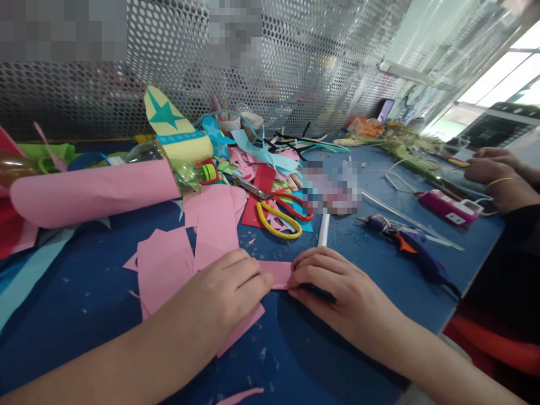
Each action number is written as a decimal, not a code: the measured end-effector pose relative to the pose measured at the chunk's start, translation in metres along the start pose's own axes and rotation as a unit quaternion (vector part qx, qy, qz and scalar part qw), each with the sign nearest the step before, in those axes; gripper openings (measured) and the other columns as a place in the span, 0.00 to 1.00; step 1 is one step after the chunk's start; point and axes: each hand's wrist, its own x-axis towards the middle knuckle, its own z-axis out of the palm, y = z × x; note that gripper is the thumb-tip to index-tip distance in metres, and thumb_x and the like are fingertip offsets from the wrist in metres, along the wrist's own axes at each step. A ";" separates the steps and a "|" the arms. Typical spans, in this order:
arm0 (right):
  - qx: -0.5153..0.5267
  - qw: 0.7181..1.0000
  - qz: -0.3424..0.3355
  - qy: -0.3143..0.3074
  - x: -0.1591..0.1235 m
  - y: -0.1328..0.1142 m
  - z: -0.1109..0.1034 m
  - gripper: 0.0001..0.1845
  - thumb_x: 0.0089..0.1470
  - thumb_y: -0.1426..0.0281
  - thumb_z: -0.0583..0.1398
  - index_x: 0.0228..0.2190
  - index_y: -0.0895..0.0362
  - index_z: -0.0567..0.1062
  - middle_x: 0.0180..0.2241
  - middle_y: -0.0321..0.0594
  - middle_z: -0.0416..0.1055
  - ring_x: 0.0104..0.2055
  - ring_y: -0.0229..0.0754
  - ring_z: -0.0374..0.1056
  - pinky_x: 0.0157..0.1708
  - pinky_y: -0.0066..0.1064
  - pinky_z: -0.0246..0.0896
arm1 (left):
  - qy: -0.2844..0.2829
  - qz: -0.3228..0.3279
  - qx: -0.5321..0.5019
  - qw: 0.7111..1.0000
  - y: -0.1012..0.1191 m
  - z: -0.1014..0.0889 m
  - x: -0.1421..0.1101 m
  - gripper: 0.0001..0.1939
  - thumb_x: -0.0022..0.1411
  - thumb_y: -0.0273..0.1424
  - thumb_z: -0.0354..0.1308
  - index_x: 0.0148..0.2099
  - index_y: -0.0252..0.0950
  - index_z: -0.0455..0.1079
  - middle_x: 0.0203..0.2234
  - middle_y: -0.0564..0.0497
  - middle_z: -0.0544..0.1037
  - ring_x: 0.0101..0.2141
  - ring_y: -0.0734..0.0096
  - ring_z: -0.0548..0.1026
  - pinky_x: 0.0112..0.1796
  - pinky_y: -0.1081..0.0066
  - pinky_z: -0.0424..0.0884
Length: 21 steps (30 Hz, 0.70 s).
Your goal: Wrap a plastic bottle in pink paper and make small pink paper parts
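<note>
A narrow pink paper strip [279, 275] stretches between my two hands, low over the blue table. My left hand [232, 284] has its fingers closed on the strip's left end. At the other end, my right hand [327, 278] pinches it with fingers bent together. Beneath and beside my left hand lie several pink paper pieces [162, 270]. Scissors [276, 205] with one red and one yellow handle rest just beyond the hands. A white stick [323, 230] points away from behind my right hand; its near end is hidden.
A plastic bottle [188, 174] wrapped in pink paper lies at left, near paper scraps [244, 163]. On the right are a blue glue gun [415, 250], a purple power strip [449, 207] and another person's hands [491, 171]. A perforated metal panel [295, 73] stands behind.
</note>
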 end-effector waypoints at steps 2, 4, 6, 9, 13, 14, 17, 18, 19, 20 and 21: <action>-0.004 1.000 -0.003 0.002 -0.001 0.000 0.000 0.04 0.61 0.73 0.58 0.35 0.55 0.74 0.36 0.38 0.74 0.43 0.41 0.68 0.45 0.36 0.66 | 0.011 0.015 0.009 1.000 -0.001 0.002 -0.001 0.16 0.68 0.19 0.42 0.36 0.33 0.70 0.28 0.49 0.71 0.31 0.67 0.67 0.33 0.69 0.68; -0.007 1.000 0.001 0.003 -0.001 -0.001 0.000 0.04 0.61 0.73 0.58 0.36 0.55 0.74 0.36 0.39 0.74 0.43 0.41 0.68 0.45 0.36 0.67 | 0.018 0.028 0.023 0.999 -0.002 0.004 -0.001 0.18 0.67 0.19 0.40 0.35 0.33 0.70 0.27 0.49 0.70 0.30 0.66 0.66 0.31 0.68 0.67; -0.009 1.000 0.004 0.004 0.000 -0.001 0.001 0.04 0.61 0.73 0.57 0.36 0.55 0.73 0.36 0.39 0.74 0.43 0.42 0.67 0.45 0.37 0.67 | 0.031 0.042 0.048 0.997 -0.003 0.006 -0.001 0.20 0.67 0.18 0.38 0.35 0.33 0.71 0.26 0.49 0.70 0.29 0.65 0.65 0.31 0.66 0.67; -0.019 1.000 0.005 0.004 0.001 -0.002 0.001 0.05 0.62 0.73 0.57 0.37 0.56 0.73 0.36 0.40 0.73 0.43 0.42 0.66 0.45 0.38 0.67 | 0.045 0.062 0.078 0.994 -0.004 0.007 0.000 0.20 0.67 0.18 0.39 0.37 0.33 0.72 0.27 0.48 0.71 0.30 0.65 0.65 0.34 0.65 0.68; -0.048 0.999 0.008 0.000 0.001 -0.002 0.002 0.04 0.62 0.72 0.57 0.36 0.56 0.73 0.35 0.40 0.71 0.41 0.43 0.66 0.44 0.37 0.67 | 0.038 0.052 0.036 0.997 -0.005 0.004 0.001 0.16 0.66 0.19 0.43 0.36 0.33 0.72 0.30 0.48 0.72 0.33 0.65 0.67 0.38 0.66 0.69; -0.055 0.998 0.011 0.000 0.002 -0.002 0.002 0.04 0.62 0.73 0.57 0.35 0.57 0.72 0.34 0.40 0.71 0.40 0.43 0.66 0.44 0.37 0.66 | 0.020 0.031 0.017 0.999 -0.004 0.003 0.001 0.15 0.66 0.18 0.44 0.37 0.32 0.72 0.31 0.48 0.73 0.34 0.66 0.68 0.39 0.67 0.69; -0.066 0.998 0.020 0.004 0.001 -0.003 0.003 0.04 0.63 0.72 0.55 0.35 0.57 0.70 0.33 0.40 0.71 0.39 0.43 0.66 0.42 0.37 0.66 | -0.010 -0.016 -0.029 0.999 -0.002 -0.002 0.002 0.13 0.64 0.17 0.47 0.36 0.33 0.71 0.34 0.49 0.73 0.36 0.67 0.69 0.40 0.69 0.69; -0.069 0.997 0.019 0.005 0.001 -0.003 0.004 0.04 0.63 0.72 0.55 0.35 0.57 0.69 0.33 0.40 0.72 0.39 0.43 0.66 0.42 0.37 0.66 | -0.009 -0.017 -0.032 0.999 -0.001 -0.003 0.002 0.14 0.64 0.17 0.46 0.35 0.33 0.71 0.33 0.49 0.73 0.36 0.67 0.69 0.40 0.69 0.69; -0.073 0.997 0.014 0.004 0.000 -0.003 0.003 0.04 0.63 0.72 0.55 0.35 0.56 0.69 0.34 0.40 0.72 0.40 0.43 0.66 0.42 0.37 0.66 | -0.004 -0.012 -0.027 1.000 0.000 -0.004 0.002 0.15 0.65 0.17 0.45 0.35 0.34 0.71 0.32 0.49 0.73 0.35 0.67 0.69 0.39 0.68 0.70; -0.079 0.997 0.007 0.003 -0.001 -0.003 0.003 0.04 0.63 0.72 0.55 0.35 0.56 0.69 0.34 0.40 0.72 0.40 0.43 0.66 0.42 0.37 0.65 | -0.012 -0.010 -0.013 1.000 0.001 -0.005 0.003 0.16 0.65 0.16 0.43 0.35 0.33 0.71 0.32 0.49 0.74 0.35 0.66 0.70 0.39 0.68 0.70; -0.087 0.996 -0.003 0.003 -0.001 -0.002 0.003 0.03 0.63 0.72 0.55 0.36 0.55 0.70 0.35 0.40 0.72 0.41 0.43 0.66 0.43 0.38 0.65 | -0.015 -0.002 0.006 1.000 0.001 -0.005 0.003 0.18 0.65 0.16 0.42 0.36 0.33 0.72 0.31 0.48 0.74 0.35 0.66 0.70 0.39 0.67 0.71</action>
